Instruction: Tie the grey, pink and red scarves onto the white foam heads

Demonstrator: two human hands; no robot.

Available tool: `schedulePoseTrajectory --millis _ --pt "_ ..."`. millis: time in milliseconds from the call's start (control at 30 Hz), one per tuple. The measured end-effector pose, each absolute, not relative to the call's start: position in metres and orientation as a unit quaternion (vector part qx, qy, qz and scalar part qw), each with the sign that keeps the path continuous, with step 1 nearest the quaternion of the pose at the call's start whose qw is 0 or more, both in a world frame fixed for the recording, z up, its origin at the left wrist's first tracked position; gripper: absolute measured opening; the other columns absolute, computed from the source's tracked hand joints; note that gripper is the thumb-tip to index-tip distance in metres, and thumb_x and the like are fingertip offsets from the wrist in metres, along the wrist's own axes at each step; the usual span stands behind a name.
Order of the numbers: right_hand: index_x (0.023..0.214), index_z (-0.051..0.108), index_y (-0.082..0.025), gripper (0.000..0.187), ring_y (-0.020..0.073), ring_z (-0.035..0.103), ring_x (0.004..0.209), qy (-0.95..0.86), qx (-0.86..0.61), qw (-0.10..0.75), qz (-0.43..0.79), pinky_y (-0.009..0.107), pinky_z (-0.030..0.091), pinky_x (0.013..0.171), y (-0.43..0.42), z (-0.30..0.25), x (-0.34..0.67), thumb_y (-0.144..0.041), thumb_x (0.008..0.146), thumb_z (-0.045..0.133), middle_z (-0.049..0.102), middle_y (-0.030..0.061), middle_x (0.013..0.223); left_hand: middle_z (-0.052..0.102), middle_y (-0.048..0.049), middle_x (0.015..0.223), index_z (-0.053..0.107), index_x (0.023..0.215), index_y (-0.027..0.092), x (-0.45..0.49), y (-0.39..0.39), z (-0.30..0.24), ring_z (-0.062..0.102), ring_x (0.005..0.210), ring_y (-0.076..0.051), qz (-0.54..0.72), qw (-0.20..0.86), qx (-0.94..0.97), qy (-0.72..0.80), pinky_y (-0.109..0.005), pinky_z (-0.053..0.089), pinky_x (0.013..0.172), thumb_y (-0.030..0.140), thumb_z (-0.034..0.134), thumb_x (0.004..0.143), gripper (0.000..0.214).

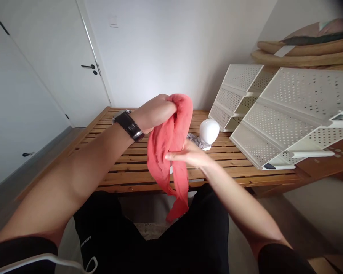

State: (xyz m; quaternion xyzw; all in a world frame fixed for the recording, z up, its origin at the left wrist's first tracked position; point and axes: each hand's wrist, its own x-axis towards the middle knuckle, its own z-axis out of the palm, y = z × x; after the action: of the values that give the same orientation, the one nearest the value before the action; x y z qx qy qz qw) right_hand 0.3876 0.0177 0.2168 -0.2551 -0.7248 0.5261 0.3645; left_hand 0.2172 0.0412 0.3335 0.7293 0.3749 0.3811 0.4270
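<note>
A: Finger state?
B: Your left hand (160, 109) is curled into the top fold of the red cloth (180, 131), fingertips hidden. Your right hand (194, 153) pinches it lower: thumb in front, other fingers behind.
A: Cloth position?
B: Raised before you at the worktop's (128, 167) near edge, ends hanging between your knees.
A: Nearby?
B: White rounded object (209, 131) beyond your right hand; perforated white bins (294, 99) farther right.

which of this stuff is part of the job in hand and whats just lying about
In hand:
red cloth, gripped by left hand and right hand

Apparently just lying about:
white head-shaped form, untouched, role unclear
grey cloth against it
perforated white racks
</note>
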Motion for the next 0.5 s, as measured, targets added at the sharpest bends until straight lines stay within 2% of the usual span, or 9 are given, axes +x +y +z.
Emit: schedulePoseTrajectory --millis 67,133,200,267,333,400,467,500 --pt "0.104 0.070 -0.019 0.040 0.0225 0.068 0.097 -0.675 -0.260 0.387 0.571 0.037 0.057 0.090 0.008 0.179 0.371 -0.027 0.068 0.086 0.072 0.0043 0.103 0.052 -0.0053 0.073 0.044 0.067 0.020 0.220 0.042 0.334 0.072 0.091 -0.030 0.411 0.474 0.692 0.358 -0.057 0.058 0.081 0.036 0.062 0.091 0.035" --pt "0.095 0.068 -0.021 0.031 0.0194 0.067 0.080 -0.596 -0.260 0.405 0.643 0.032 0.057 0.074 -0.007 0.142 0.360 -0.026 0.067 0.081 0.069 0.0005 0.086 0.054 -0.0067 0.073 0.050 0.072 0.020 0.214 0.044 0.336 0.071 0.088 -0.033 0.450 0.486 0.658 0.358 -0.058 0.060 0.080 0.045 0.063 0.088 0.033" --pt "0.086 0.065 -0.021 0.023 0.0151 0.057 0.055 -0.519 -0.211 0.375 0.739 0.029 0.052 0.055 -0.023 0.112 0.360 -0.032 0.072 0.078 0.059 -0.0030 0.063 0.060 -0.0088 0.077 0.058 0.079 0.019 0.201 0.046 0.337 0.067 0.073 -0.027 0.458 0.506 0.644 0.347 -0.054 0.060 0.074 0.048 0.062 0.084 0.030" --pt "0.085 0.063 -0.020 0.029 0.0096 0.037 0.038 -0.468 -0.130 0.312 0.817 0.025 0.041 0.043 -0.037 0.090 0.373 -0.045 0.081 0.075 0.043 -0.0077 0.047 0.064 -0.0092 0.079 0.063 0.084 0.018 0.182 0.051 0.333 0.048 0.051 -0.014 0.441 0.548 0.634 0.321 -0.043 0.055 0.059 0.047 0.062 0.083 0.029" --pt "0.090 0.063 -0.019 0.043 0.0050 0.021 0.034 -0.436 -0.070 0.270 0.856 0.020 0.031 0.038 -0.048 0.076 0.395 -0.060 0.085 0.074 0.031 -0.0121 0.043 0.063 -0.0060 0.073 0.065 0.085 0.019 0.163 0.052 0.322 0.024 0.044 -0.007 0.445 0.584 0.610 0.298 -0.033 0.043 0.046 0.046 0.062 0.083 0.027" --pt "0.090 0.061 -0.019 0.052 0.0029 0.017 0.034 -0.423 -0.078 0.277 0.859 0.017 0.024 0.036 -0.055 0.066 0.420 -0.067 0.079 0.079 0.029 -0.0136 0.044 0.051 -0.0010 0.059 0.060 0.076 0.021 0.148 0.048 0.303 0.019 0.045 -0.008 0.490 0.599 0.566 0.285 -0.028 0.034 0.041 0.044 0.062 0.084 0.025" --pt "0.083 0.059 -0.019 0.049 0.0027 0.020 0.033 -0.434 -0.139 0.293 0.841 0.017 0.028 0.036 -0.061 0.057 0.442 -0.060 0.074 0.086 0.032 -0.0129 0.044 0.033 0.0021 0.049 0.047 0.063 0.023 0.135 0.035 0.276 0.027 0.047 -0.011 0.556 0.587 0.515 0.284 -0.028 0.037 0.045 0.041 0.063 0.084 0.032" --pt "0.080 0.059 -0.020 0.046 0.0034 0.023 0.032 -0.444 -0.170 0.288 0.831 0.018 0.031 0.036 -0.064 0.052 0.450 -0.056 0.073 0.088 0.035 -0.0119 0.043 0.026 0.0032 0.047 0.041 0.061 0.023 0.128 0.027 0.260 0.030 0.048 -0.011 0.599 0.565 0.491 0.285 -0.030 0.043 0.052 0.037 0.062 0.085 0.035"
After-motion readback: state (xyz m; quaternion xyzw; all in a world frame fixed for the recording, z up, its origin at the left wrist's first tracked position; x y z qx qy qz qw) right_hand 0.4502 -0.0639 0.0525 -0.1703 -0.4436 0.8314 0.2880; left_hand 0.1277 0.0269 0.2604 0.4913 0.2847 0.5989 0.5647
